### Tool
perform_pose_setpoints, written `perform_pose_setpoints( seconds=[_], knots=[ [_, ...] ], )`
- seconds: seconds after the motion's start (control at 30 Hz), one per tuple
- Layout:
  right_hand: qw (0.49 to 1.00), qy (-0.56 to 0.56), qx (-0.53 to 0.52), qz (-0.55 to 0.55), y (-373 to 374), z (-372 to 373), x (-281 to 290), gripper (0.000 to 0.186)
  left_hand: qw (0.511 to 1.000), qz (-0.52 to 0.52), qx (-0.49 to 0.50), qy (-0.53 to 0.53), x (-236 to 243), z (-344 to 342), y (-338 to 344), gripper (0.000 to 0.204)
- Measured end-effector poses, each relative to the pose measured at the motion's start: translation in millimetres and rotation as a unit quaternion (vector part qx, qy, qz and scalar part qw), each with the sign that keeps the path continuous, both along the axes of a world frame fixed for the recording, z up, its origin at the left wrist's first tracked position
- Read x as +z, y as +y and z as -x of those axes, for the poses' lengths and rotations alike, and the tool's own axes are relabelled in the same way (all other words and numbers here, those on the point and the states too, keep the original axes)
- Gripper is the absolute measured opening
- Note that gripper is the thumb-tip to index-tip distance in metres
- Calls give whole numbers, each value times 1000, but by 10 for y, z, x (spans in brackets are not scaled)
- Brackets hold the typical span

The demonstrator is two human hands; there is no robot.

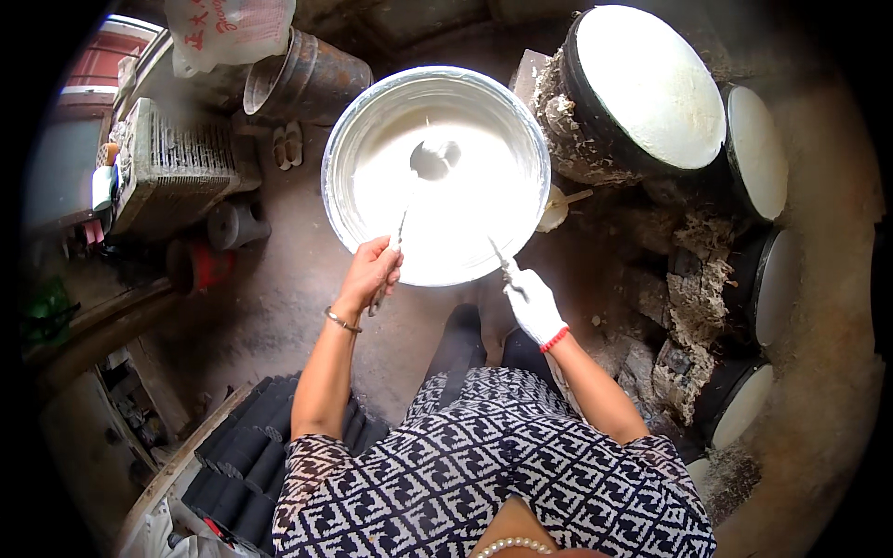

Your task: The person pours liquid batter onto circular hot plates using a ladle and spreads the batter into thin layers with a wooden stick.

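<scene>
Left hand [372, 272]: we clamp the ladle [433, 161], its bowl beyond our grip.
Right hand [535, 307]: we clamp a tool [499, 250], tip over the tub [343, 177].

Pale shoes [294, 144] near a rusty bucket [321, 82], black cylinders [246, 453] at lower left

Red characters and slanted lettering [221, 23] mark the whitish plastic bag [256, 39].
</scene>
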State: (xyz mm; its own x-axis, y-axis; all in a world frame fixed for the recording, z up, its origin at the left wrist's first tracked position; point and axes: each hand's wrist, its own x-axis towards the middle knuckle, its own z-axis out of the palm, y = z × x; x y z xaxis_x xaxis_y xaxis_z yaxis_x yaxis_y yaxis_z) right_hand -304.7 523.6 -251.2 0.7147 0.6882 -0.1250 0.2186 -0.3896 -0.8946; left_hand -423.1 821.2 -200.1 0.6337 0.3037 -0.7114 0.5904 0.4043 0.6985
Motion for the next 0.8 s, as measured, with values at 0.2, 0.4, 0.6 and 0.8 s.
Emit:
perform_pose_setpoints(
  seconds=[0.2, 0.4, 0.6, 0.8],
  knots=[
    [974, 108, 72, 188, -236, 6, 243, 51, 877, -408, -249, 49, -420, 172, 74, 20],
    [940, 275, 64, 190, 340, -81, -337, 46, 969, -163, -55, 177, -1765, 138, -107, 23],
    [939, 275, 93, 183, 30, -181, -321, 30, 924, 318, 211, 19, -1144, 232, -389, 17],
    [986, -120, 78, -79, 1, -293, 254, 16, 986, 104, 87, -99, 974, 468, -125, 26]
  ],
)
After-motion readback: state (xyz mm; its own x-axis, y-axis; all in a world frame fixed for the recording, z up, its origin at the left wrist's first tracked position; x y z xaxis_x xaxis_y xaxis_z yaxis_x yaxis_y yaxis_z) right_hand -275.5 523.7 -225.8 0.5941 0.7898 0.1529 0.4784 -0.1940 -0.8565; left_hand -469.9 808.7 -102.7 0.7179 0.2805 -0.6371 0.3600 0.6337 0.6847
